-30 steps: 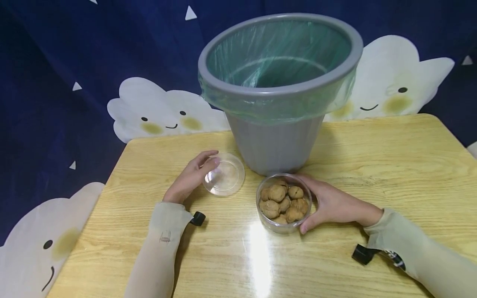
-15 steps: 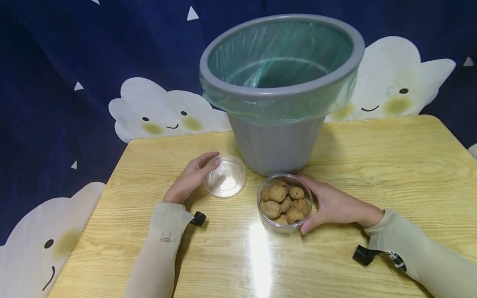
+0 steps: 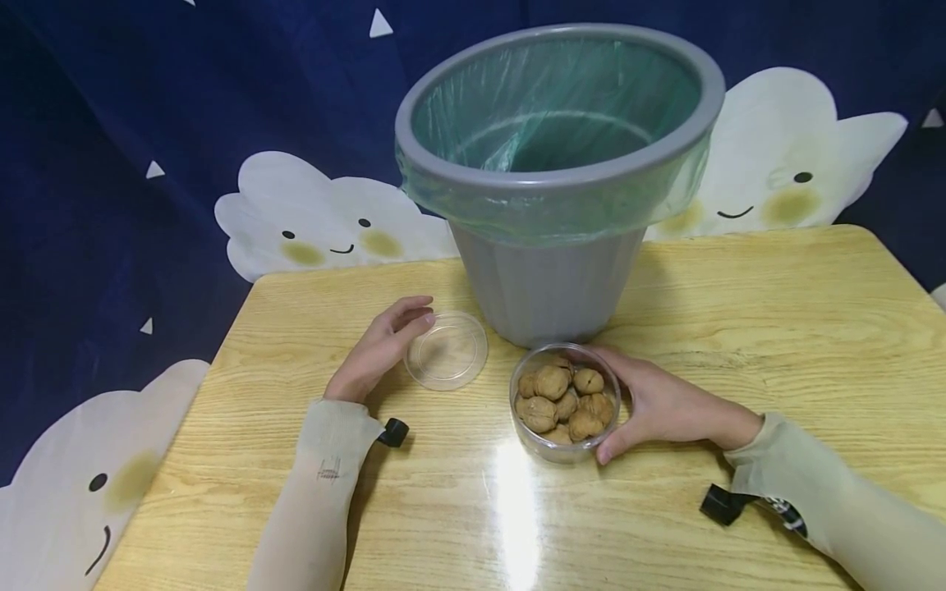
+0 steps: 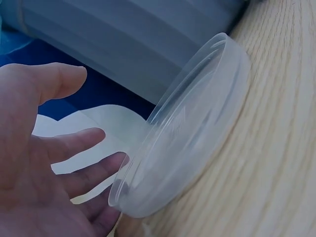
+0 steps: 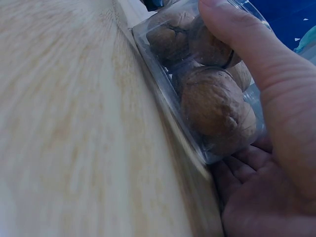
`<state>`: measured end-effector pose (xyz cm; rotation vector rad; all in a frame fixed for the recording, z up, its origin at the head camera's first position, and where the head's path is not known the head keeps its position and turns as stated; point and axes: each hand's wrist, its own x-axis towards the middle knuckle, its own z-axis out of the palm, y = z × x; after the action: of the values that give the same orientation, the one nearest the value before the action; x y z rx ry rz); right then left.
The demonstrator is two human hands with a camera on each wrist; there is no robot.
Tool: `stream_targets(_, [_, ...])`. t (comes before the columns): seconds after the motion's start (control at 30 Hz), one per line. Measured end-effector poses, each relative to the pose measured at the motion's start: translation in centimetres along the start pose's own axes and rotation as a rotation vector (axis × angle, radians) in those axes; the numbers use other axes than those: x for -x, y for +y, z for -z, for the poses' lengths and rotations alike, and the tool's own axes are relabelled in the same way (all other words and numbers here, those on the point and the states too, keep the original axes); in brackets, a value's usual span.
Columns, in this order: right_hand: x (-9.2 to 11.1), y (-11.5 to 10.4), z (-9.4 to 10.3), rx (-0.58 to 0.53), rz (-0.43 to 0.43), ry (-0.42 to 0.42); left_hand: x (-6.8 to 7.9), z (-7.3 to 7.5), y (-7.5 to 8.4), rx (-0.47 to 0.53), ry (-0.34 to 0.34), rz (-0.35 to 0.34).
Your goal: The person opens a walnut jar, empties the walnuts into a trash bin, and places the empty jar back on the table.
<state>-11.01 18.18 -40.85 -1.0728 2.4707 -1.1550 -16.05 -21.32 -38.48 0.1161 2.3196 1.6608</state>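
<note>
In the head view a clear round plastic lid (image 3: 447,351) lies on the table, left of the jar. My left hand (image 3: 384,345) is at the lid's left edge, fingers loosely bent. The left wrist view shows its thumb (image 4: 64,81) apart from the lid, with the lower fingertips by the rim. A clear round plastic jar (image 3: 550,451), lidless, stands on the table with several walnuts (image 3: 550,384) inside. My right hand (image 3: 658,402) grips the jar from the right, thumb at the near side; its other fingertips are partly hidden behind the jar.
A large grey bin (image 3: 547,287) with a green plastic liner (image 3: 562,217) stands on the table just behind the jar and lid. Behind the wooden table (image 3: 739,328) hangs a dark blue cloth (image 3: 296,82) with white clouds.
The lid's far edge has dropped and the lid has settled flat on the table, with the left thumb now off it. My right hand and the jar have stayed in place.
</note>
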Motion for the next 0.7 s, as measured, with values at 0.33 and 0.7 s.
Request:
stream_targets(0.33, [-0.1, -0.3, 0.2, -0.004, 0.006, -0.001, -0.2, 0.2, 0.4, -0.04, 0.071, -0.012])
stream_targets(0.7, [0.0, -0.1, 0.0, -0.015, -0.004, 0.0, -0.1, 0.1, 1.2, 0.003, 0.212, -0.053])
